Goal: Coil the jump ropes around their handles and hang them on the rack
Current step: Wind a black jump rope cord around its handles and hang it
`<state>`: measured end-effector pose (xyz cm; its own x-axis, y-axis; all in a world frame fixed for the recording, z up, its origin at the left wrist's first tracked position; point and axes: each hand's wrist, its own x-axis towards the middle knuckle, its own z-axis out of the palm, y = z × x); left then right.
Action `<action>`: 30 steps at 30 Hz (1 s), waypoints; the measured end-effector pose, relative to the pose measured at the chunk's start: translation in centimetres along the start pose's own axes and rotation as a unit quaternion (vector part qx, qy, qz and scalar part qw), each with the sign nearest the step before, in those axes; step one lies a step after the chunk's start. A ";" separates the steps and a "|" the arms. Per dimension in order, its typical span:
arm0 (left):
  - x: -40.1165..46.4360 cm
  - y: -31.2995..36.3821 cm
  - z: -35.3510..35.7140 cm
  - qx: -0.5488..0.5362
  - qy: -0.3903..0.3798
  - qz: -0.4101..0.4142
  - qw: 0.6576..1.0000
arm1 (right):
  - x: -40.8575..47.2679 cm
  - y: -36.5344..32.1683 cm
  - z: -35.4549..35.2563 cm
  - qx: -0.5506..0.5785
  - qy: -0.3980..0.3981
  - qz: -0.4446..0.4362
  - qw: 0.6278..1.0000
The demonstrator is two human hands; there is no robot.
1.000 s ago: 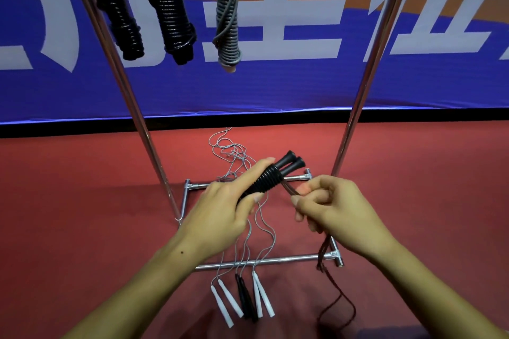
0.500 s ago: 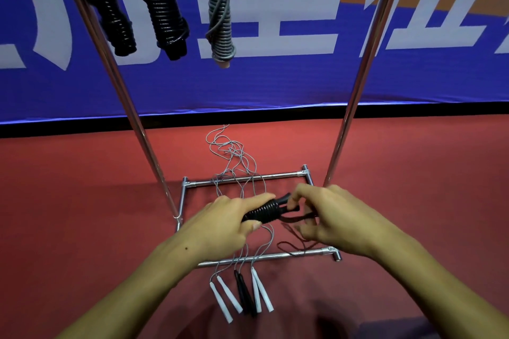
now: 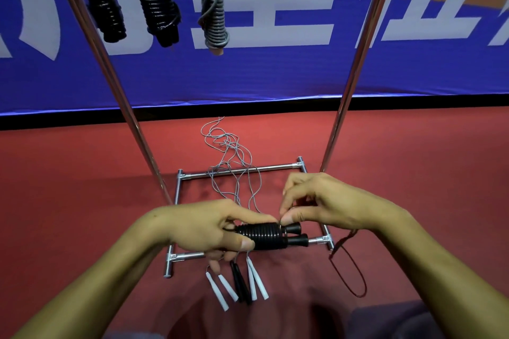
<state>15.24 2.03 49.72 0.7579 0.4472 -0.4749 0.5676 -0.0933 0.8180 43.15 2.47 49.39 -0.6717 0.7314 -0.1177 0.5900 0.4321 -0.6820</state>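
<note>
**Coiling a black jump rope, with the last loose loop almost wound in**

Compared with a second earlier, the hands are lower and closer together, and the trailing rope is shorter: the coil is nearly finished, so hanging is probably the next step.

Moving left to right: at top left, two black ridged coiled rope bundles (image 3: pixel 121 0) and one grey coiled rope bundle (image 3: pixel 213 8) are hanging from above, between the slanted shiny chrome poles of the metal rack (image 3: pixel 355 69).

Below, the left hand (image 3: pixel 209 228) is gripping a pair of smooth black plastic jump-rope handles wrapped in glossy black cord (image 3: pixel 264 235), fingers curled round the ribbed coil, holding it level in front of the rack's lower bars.

Underneath, on the matte red floor (image 3: pixel 68 187), thin grey wire ropes (image 3: pixel 228 151) are lying tangled across the rack's base, ending in slim white tapered handles (image 3: pixel 223 289) and one black pair (image 3: pixel 241 281).

The right hand (image 3: pixel 325 201) is pinching the cord at the bare handle ends, guiding a turn.

At far right, a thin dark loop of remaining rope (image 3: pixel 352 270) is dangling from beneath the right wrist.
</note>
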 end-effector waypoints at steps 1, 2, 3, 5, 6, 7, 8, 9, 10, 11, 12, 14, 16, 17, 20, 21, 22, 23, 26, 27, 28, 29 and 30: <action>-0.5 0.1 -0.4 -0.017 -0.012 0.010 1.000 | 0.1 0.0 -0.1 0.046 0.002 -0.004 0.999; -1.0 0.3 -0.7 -0.033 -0.023 0.020 0.999 | 0.1 -0.1 -0.2 0.091 0.006 0.000 0.996; -1.3 0.3 -1.0 -0.046 -0.033 0.028 0.998 | 0.1 -0.1 -0.2 0.139 0.008 0.005 0.990; -1.7 0.3 -1.1 -0.064 -0.050 0.044 0.996 | 0.1 -0.1 -0.2 0.225 0.004 0.009 0.974; -1.9 0.3 -1.1 -0.071 -0.055 0.051 0.995 | 0.1 -0.2 0.0 0.259 -0.001 0.010 0.966; -1.9 0.4 -1.2 -0.075 -0.056 0.056 0.994 | 0.3 -0.2 0.2 0.287 -0.001 0.012 0.958; -2.0 0.5 -1.3 -0.078 -0.054 0.062 0.994 | 0.4 -0.3 0.4 0.309 0.005 0.014 0.951; -2.1 0.6 -1.4 -0.078 -0.049 0.071 0.993 | 0.6 -0.3 0.5 0.322 0.015 0.014 0.946; -2.3 0.7 -1.4 -0.072 -0.035 0.081 0.994 | 0.8 -0.3 0.6 0.331 0.024 0.014 0.943; -2.5 0.9 -1.4 -0.060 -0.012 0.087 0.994 | 0.9 -0.4 0.5 0.336 0.034 0.015 0.941; -2.6 1.1 -1.2 -0.045 0.014 0.091 0.995 | 1.0 -0.5 0.4 0.340 0.045 0.016 0.939; -2.4 1.3 -1.1 -0.029 0.060 0.099 0.993 | 1.1 -0.8 0.2 0.337 0.067 0.022 0.939; -2.3 1.2 -1.2 -0.041 0.088 0.105 0.990 | 1.3 -0.8 0.3 0.334 0.081 0.023 0.939; -2.4 1.3 -1.1 -0.049 0.096 0.105 0.989 | 1.5 -0.9 0.3 0.338 0.085 0.020 0.937; -2.6 1.3 -1.1 -0.033 0.105 0.116 0.987 | 1.8 -1.3 0.3 0.344 0.085 0.013 0.935; -2.6 1.2 -1.2 -0.031 0.110 0.120 0.986 | 1.9 -1.3 0.4 0.343 0.086 0.008 0.935; -2.6 1.1 -1.3 -0.035 0.116 0.125 0.985 | 2.0 -1.3 0.4 0.343 0.093 0.003 0.935; -2.6 1.0 -1.4 -0.042 0.125 0.131 0.983 | 2.3 -1.2 0.5 0.350 0.105 0.000 0.931; -2.7 0.9 -1.6 -0.073 0.162 0.155 0.972 | 3.2 -1.5 0.8 0.396 0.136 0.006 0.908; -2.7 1.0 -1.6 -0.083 0.172 0.163 0.968 | 3.5 -1.6 0.9 0.414 0.141 0.001 0.899; -2.6 1.1 -1.5 -0.092 0.180 0.171 0.964 | 3.7 -1.8 0.9 0.428 0.148 -0.007 0.891; -2.3 1.2 -1.5 -0.100 0.187 0.179 0.961 | 4.0 -1.9 1.0 0.435 0.156 -0.016 0.887; -2.0 1.2 -1.6 -0.110 0.194 0.187 0.957 | 4.3 -1.9 1.1 0.439 0.164 -0.027 0.883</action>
<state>13.86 2.43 52.16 0.6949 0.7190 -0.0142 0.1656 -0.1408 0.9761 38.67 4.19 49.42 -0.4372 0.8979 0.0504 -0.1106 0.0019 -0.9939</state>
